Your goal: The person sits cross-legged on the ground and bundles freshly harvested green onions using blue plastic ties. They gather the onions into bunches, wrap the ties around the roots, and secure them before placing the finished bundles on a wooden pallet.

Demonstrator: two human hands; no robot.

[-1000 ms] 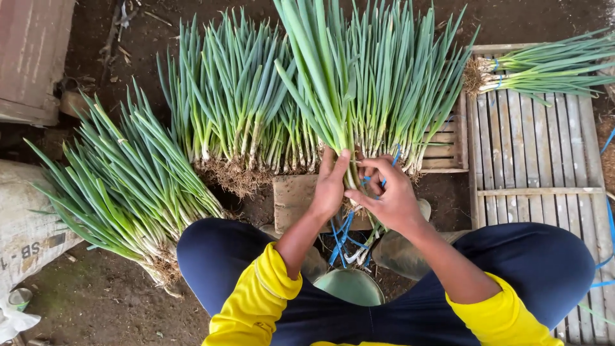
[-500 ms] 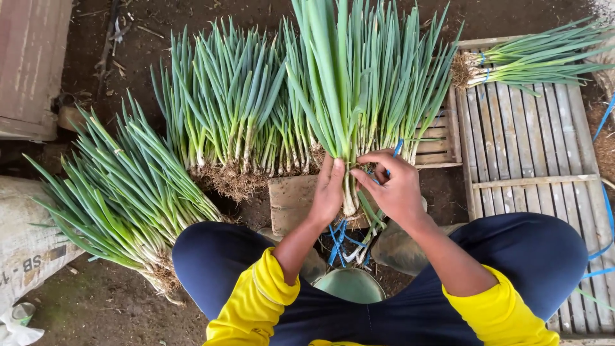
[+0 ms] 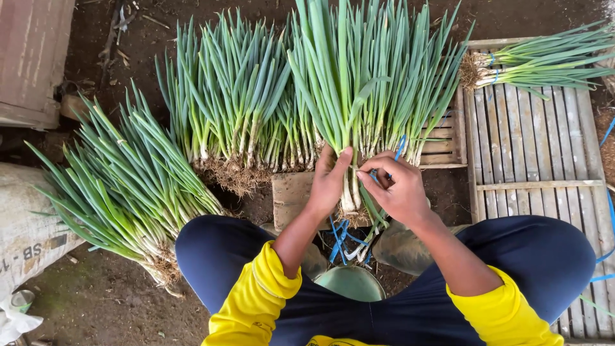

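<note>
Two hands, left hand (image 3: 330, 182) and right hand (image 3: 397, 189), on one onion bunch (image 3: 349, 96); three others nearby.

A large pile of green onions (image 3: 237, 122) lies on the dirt floor (image 3: 102, 301), roots toward the viewer, leaves fanning away. A second pile (image 3: 122, 186) lies at the left, slanted, its roots near the bottom. A small tied bundle (image 3: 538, 61) rests on the slatted bamboo rack (image 3: 538, 173) at the right, roots pointing left. A white woven sack (image 3: 22, 230) sits at the left edge. A reddish wooden board (image 3: 32, 57) fills the upper left corner. A green bowl (image 3: 352, 282) shows at bottom centre, partly hidden. Blue straps (image 3: 605, 211) trail along the right edge.
</note>
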